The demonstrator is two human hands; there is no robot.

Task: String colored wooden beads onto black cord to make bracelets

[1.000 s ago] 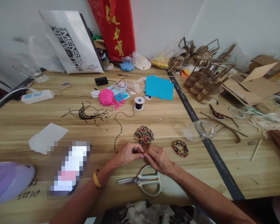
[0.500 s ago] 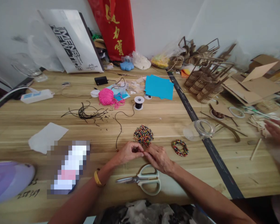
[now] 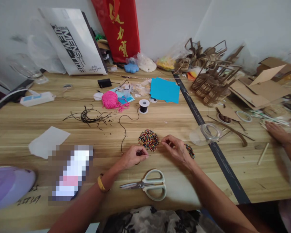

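Note:
My left hand (image 3: pixel 134 156) is closed in a pinch on a thin black cord (image 3: pixel 125 132), whose dark tip pokes out past the fingertips. The cord runs back to a white-rimmed spool (image 3: pixel 144 106). Beside the right edge of a heap of small multicoloured beads (image 3: pixel 148 139), my right hand (image 3: pixel 176 148) has its thumb and forefinger pressed together; anything between them is too small to make out. A beaded bracelet (image 3: pixel 190 151) lies partly hidden behind that hand. Below both hands, scissors (image 3: pixel 149 185) with pale green handles rest on the table.
Left of my arms lie a blurred-out phone (image 3: pixel 72 174) and white paper (image 3: pixel 48 142). Cut black cords (image 3: pixel 87 116), pink yarn (image 3: pixel 110 100) and blue sheets (image 3: pixel 165 90) lie farther back. Clear tape rolls (image 3: pixel 210 132) sit to the right. Another person's hand (image 3: pixel 277 132) rests at the far right.
My hands were together and have parted: the right moved right and up to the bead heap's edge, covering part of the bracelet. The other person's hand shifted left and lies flatter.

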